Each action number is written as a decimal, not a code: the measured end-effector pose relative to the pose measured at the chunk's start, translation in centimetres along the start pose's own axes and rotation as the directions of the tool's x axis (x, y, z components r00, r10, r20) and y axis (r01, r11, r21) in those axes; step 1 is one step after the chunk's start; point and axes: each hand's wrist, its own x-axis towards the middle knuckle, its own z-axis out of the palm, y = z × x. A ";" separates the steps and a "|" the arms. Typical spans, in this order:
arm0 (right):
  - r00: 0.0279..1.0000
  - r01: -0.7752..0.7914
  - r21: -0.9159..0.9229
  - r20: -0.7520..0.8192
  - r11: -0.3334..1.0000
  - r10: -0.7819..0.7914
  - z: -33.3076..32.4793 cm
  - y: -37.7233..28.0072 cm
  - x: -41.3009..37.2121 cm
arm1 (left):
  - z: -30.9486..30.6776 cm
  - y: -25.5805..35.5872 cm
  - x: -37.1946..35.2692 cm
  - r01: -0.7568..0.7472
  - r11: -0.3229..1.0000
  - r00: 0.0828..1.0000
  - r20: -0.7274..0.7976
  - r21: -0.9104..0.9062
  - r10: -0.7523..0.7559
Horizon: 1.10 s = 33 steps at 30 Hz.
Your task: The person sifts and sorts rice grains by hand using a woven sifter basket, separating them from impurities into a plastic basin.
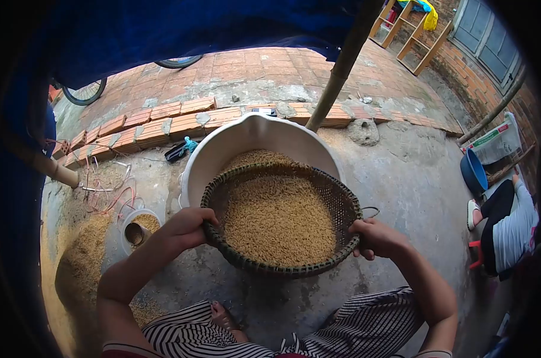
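Observation:
A round woven bamboo sieve (336, 200) with a dark bound rim is held up in front of me. Unhusked rice grain (276, 221) covers most of its mesh, thickest toward the near side. My left hand (191, 227) grips the rim on the left, and my right hand (374, 237) has the right side of the rim, fingers curled under. Behind and partly below the sieve stands a large pale metal basin (214, 146); more grain (255, 157) shows inside it. The sieve hides the near part of the basin.
Left, a clear tub (127, 230) holds grain and a metal can (137, 234), beside a grain heap (91, 253) and loose wires (112, 203). A bamboo pole (336, 77) rises behind the basin, near a brick curb (184, 124). A seated person (512, 224) is at right by a blue basin (473, 173).

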 end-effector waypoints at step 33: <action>0.832 0.492 -0.049 -0.269 0.869 -0.486 3.8 -0.8 5.2 | -0.5 4.0 5.9 -0.606 0.792 0.795 0.083 0.075 0.601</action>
